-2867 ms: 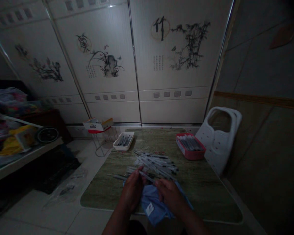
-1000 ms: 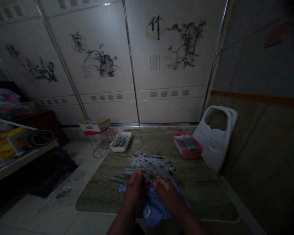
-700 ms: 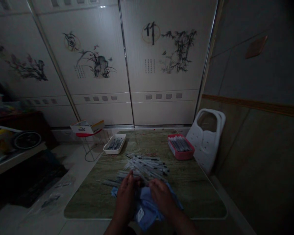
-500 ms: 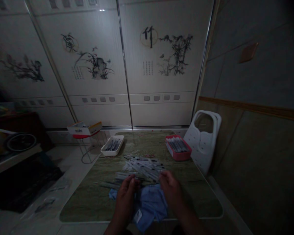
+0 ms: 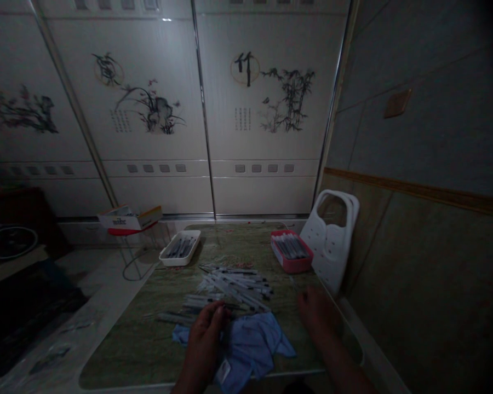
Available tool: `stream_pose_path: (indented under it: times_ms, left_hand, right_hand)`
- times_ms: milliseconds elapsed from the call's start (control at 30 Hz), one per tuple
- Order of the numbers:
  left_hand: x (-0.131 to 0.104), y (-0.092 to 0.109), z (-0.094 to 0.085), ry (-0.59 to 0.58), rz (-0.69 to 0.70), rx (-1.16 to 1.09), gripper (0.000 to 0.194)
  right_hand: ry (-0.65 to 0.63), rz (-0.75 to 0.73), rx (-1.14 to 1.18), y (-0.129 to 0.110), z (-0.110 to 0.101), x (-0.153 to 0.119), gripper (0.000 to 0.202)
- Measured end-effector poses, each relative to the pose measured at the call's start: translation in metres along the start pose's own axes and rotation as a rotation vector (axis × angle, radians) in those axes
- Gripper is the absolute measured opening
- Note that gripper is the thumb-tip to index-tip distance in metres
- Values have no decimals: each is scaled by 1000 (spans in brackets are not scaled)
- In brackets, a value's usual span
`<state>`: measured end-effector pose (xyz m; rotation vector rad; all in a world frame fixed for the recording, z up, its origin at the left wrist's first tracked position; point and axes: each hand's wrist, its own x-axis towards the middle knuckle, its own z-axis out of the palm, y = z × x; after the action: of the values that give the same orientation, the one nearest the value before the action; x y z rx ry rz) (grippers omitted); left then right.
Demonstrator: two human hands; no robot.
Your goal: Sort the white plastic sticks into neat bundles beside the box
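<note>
My left hand (image 5: pixel 207 334) is closed in a pinch at the left edge of a blue cloth (image 5: pixel 250 345), around a small dark item too dim to name. To the right of the cloth, my right hand (image 5: pixel 317 314) is closed over the table, and a thin clear piece seems to stick out from its fingers. Beyond the cloth lies a loose pile of pens (image 5: pixel 236 284), with more pens to its left. A pink basket (image 5: pixel 298 266) full of pens stands at the right; a white tray (image 5: pixel 176 261) with fewer pens is at the left.
The green table (image 5: pixel 123 350) has rounded corners. A white folded chair (image 5: pixel 332 241) leans beside its right edge. On a red stool at the left sits an open carton (image 5: pixel 125 220). Sliding doors (image 5: pixel 267 191) close off the back.
My right hand has moved right, away from the cloth and my left hand. The cloth's right side has spread outward. The whole view has shifted slightly.
</note>
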<state>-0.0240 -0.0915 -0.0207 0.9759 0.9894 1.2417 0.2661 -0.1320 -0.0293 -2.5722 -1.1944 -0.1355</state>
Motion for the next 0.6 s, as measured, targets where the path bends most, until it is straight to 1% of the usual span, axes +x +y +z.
stream_pose_path:
  times_ms: [100,167,267,333,467,533,600]
  left_hand:
    - [1,-1,-3,-20,42,138,41]
    - [3,-3,-5,-34,50,162,41]
    - [4,-8,-7,-53,52,160,40]
    - [5,-9,-8,-52,44,140,41]
    - [7,-12,-8,-29,44,104,42]
    - [8,-14,-9,-22,53,98,43]
    - [8,-15,-10,-27,56,100,42]
  right_hand:
    - [-33,6,12,-1,6,1,33]
    - [-58,0,25,0,8,2,32]
    - [-99,-10,62,5,8,5,33]
    - [-112,10,99,10,6,7,35]
    - [-131,29,255,23,5,14,40]
    - [-128,22,330,30,5,15,39]
    - [-116,23,357,33,6,14,37]
